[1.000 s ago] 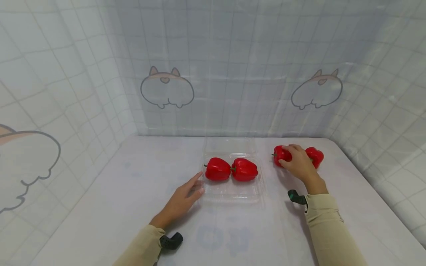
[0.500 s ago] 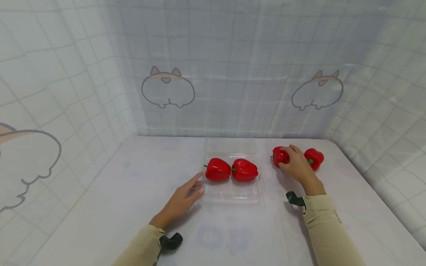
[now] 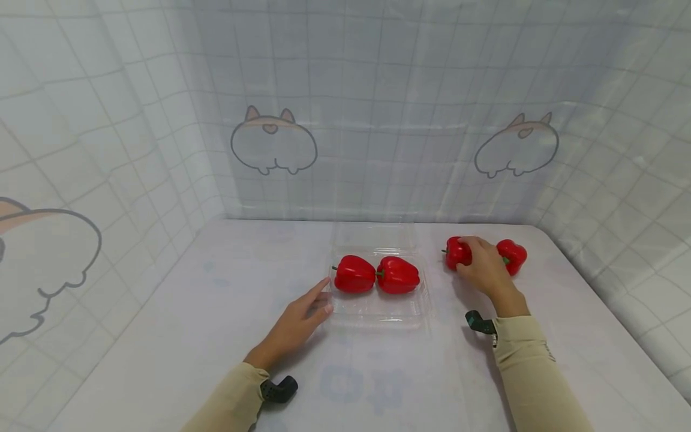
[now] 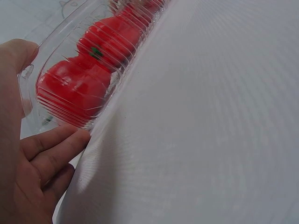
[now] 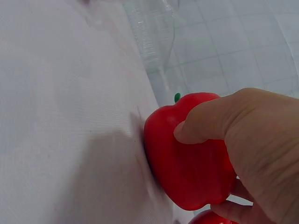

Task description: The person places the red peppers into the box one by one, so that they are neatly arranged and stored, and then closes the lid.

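In the head view my right hand grips a red bell pepper at the back right of the table; the right wrist view shows the thumb pressed on the side of this bell pepper, which lies close to the table surface. Another red bell pepper lies just right of that hand, partly covered by it. My left hand touches the left edge of a clear plastic clamshell box with fairly straight fingers. Inside the box two red bell peppers lie side by side.
The box's clear lid stands open toward the back wall. White gridded sheeting encloses the table at the back and both sides. Dark wrist cameras sit on both sleeves.
My right hand shifts slightly left with the bell pepper, then slightly back right, keeping its grip. The left hand stays at the box's edge.
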Tool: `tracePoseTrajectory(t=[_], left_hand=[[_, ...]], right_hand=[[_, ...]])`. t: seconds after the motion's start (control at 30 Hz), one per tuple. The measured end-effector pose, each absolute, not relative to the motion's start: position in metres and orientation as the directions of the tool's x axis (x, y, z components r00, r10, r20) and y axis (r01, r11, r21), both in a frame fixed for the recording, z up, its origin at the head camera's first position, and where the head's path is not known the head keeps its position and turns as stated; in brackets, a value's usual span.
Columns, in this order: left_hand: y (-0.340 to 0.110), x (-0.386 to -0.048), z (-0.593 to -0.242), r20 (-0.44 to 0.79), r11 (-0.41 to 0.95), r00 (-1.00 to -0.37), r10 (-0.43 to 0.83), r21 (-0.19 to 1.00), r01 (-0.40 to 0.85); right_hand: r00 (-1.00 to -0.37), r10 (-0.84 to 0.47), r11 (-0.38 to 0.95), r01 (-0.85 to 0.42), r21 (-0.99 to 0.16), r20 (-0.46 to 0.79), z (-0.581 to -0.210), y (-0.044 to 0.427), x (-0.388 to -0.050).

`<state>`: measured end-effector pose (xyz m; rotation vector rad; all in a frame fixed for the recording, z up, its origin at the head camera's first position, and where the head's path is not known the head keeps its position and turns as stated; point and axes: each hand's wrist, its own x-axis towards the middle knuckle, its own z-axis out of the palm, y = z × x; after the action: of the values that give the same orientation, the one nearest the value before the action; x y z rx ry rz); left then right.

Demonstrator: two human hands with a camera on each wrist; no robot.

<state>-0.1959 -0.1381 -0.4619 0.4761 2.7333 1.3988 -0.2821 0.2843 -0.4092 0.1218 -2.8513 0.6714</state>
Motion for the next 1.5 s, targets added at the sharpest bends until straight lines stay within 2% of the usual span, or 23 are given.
tracePoseTrajectory(t=[0.17, 0.43, 0.7, 0.97, 1.5], left_hand=[[-0.139, -0.196, -0.461, 0.109, 0.549, -0.952, 0.285, 0.796, 0.256], [-0.138, -0.195, -0.461, 0.116, 0.55, -0.954, 0.277, 0.795, 0.256], [-0.137, -0.197, -0.464, 0.107, 0.542, -0.953, 0.283, 0.802, 0.251], [-0.137, -0.196, -0.462, 0.103, 0.543, -0.952, 0.287, 0.802, 0.25], [-0.137, -0.196, -0.461, 0.111, 0.549, -0.954, 0.28, 0.797, 0.254]], right_hand=[[-0.975, -0.02, 0.889, -0.118, -0.442, 0.221, -0.408, 0.285, -0.282], [-0.97, -0.016, 0.803, -0.156, -0.576, 0.241, -0.402, 0.283, -0.287], [-0.979, -0.029, 0.67, -0.17, -0.722, 0.203, -0.396, 0.279, -0.28], [-0.982, -0.027, 0.629, -0.163, -0.76, 0.188, -0.395, 0.274, -0.279], [-0.982, -0.032, 0.621, -0.166, -0.766, 0.186, -0.394, 0.267, -0.279]])
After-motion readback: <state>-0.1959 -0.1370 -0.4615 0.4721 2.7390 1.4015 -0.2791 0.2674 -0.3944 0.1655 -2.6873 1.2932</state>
